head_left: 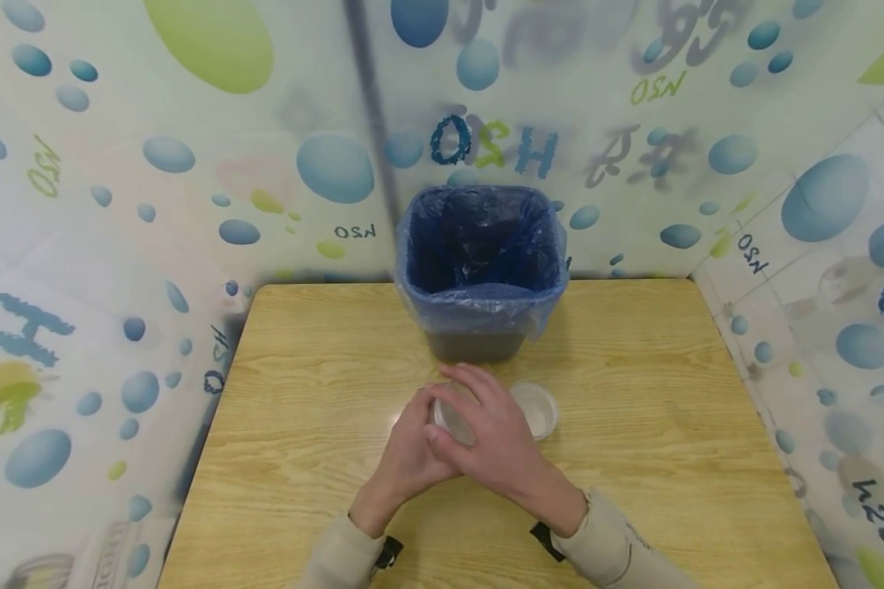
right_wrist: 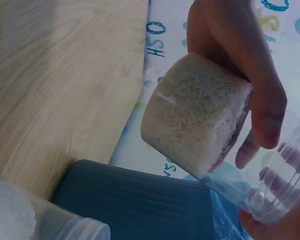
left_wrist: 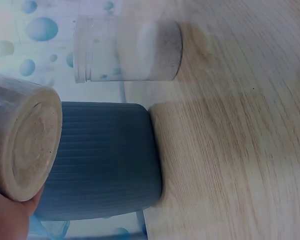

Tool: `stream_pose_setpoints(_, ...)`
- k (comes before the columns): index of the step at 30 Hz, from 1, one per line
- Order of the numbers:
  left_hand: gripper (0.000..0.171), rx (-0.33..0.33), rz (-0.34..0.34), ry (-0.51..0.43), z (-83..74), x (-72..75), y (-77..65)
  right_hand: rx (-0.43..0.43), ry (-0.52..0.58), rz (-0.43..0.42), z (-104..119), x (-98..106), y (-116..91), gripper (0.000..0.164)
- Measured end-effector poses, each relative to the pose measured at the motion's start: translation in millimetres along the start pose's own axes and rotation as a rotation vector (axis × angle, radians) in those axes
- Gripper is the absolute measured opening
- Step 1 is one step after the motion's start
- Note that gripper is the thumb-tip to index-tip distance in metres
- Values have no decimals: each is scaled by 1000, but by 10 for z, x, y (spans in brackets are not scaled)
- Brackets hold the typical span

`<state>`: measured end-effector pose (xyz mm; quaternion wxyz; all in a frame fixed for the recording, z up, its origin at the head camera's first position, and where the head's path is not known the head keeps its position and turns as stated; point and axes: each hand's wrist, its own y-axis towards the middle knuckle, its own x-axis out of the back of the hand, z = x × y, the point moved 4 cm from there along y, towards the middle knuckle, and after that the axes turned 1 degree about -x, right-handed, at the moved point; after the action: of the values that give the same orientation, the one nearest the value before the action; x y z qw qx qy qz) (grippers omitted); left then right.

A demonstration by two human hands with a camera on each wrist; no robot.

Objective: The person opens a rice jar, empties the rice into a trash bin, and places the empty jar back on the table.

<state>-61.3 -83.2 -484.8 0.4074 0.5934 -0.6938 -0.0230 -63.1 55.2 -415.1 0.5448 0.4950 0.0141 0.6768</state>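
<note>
Close in front of the bin, my left hand holds a clear plastic jar of rice around its side. My right hand reaches over the top from the other side, thumb and fingers curled around the jar's rim. Through the clear upper part, fingertips show in the right wrist view. White grains fill the lower portion of this jar, and its round base faces the left wrist view. A second clear jar stands upright on the table to the right, partly filled with something white.
A grey bin lined with a blue plastic bag stands at the table's back edge, against the wall. The wooden table is enclosed by walls with blue and green drop patterns.
</note>
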Motion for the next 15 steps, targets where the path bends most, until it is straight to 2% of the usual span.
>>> stream_pose_setpoints(4,88,10,5,-17,-15,3,2,19,4,-15,-14,-2,0,43)
stream_pose_setpoints(9,86,16,7,-24,-19,6,-8,84,20,-41,-30,4,2,33)
stream_pose_setpoints(15,85,-10,17,7,-9,10,-4,150,29,-61,-82,-10,-23,34)
